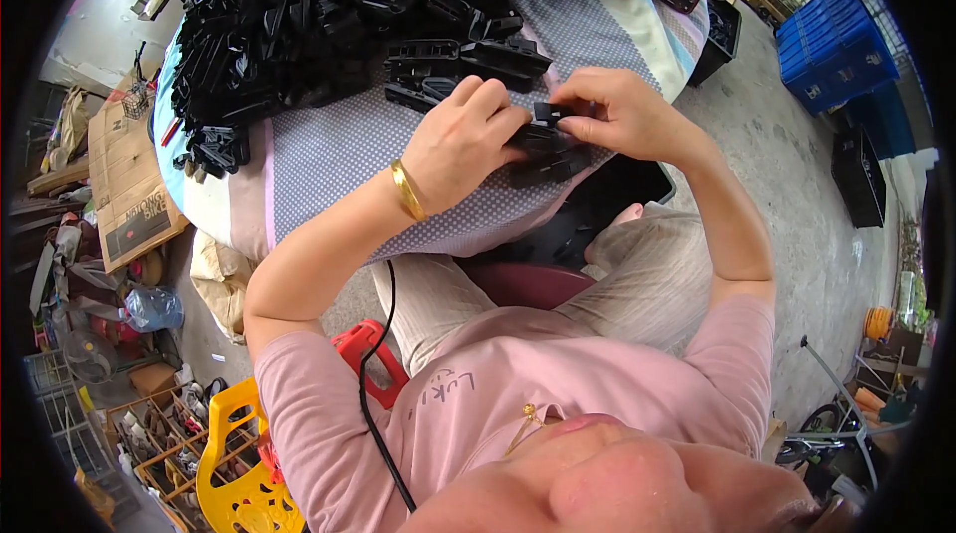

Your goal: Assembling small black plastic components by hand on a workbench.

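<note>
Blue crates (832, 55) stand on the concrete floor, a yellow plastic chair (237, 473) and cardboard box (124, 180) opposite.

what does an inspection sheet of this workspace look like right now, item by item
surface: table covered by a grey dotted cloth, its near part bare.
job's things: small black plastic part pinched over a stack of black plastic parts at the table's near edge.
clutter: large heap of black plastic parts fills the far half of the table.
grippers: left hand, gold bangle on the wrist, rests on the stack; right hand pinches the small part.
cables: black cable runs down the person's front.
surroundings: concrete floor, blue crates, cardboard box, yellow plastic chair, red stool, black crate.
</note>
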Motion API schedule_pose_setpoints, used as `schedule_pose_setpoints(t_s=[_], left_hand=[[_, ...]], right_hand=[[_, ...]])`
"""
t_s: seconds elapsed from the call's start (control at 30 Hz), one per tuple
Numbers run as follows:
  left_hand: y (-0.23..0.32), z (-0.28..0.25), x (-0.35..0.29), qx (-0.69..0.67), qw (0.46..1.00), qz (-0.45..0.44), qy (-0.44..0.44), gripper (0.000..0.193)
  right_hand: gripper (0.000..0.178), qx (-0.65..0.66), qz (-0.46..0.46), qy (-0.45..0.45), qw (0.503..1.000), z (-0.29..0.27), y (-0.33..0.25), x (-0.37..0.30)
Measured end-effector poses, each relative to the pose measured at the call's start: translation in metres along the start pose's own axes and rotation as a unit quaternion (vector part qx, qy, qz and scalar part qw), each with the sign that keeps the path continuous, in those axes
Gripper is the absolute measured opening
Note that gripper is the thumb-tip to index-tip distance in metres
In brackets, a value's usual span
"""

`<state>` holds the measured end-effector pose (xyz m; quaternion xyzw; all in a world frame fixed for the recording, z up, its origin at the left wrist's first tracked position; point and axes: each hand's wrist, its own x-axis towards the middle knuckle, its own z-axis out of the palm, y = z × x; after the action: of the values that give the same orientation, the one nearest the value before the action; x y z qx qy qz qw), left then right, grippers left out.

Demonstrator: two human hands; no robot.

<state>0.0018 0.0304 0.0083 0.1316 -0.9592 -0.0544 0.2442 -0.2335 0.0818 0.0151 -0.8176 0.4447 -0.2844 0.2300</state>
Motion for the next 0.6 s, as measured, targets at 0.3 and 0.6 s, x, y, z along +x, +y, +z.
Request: schedule_pose_setpoints(t_s=[0.3,0.6], left_hand=[[-0.016,0.002,0.001,-0.002,0.999,-0.035,0.018,0.033],[0.007,-0.006,0.000,-0.058,0.996,-0.058,0.022,0.029]], right_hand=[[0.021,-0.086,-0.001,0.038,0.996,-0.009,0.005,-0.003],[0.023,0.010,0.016,0.132,0.991,-0.009,-0.018,-0.004]])
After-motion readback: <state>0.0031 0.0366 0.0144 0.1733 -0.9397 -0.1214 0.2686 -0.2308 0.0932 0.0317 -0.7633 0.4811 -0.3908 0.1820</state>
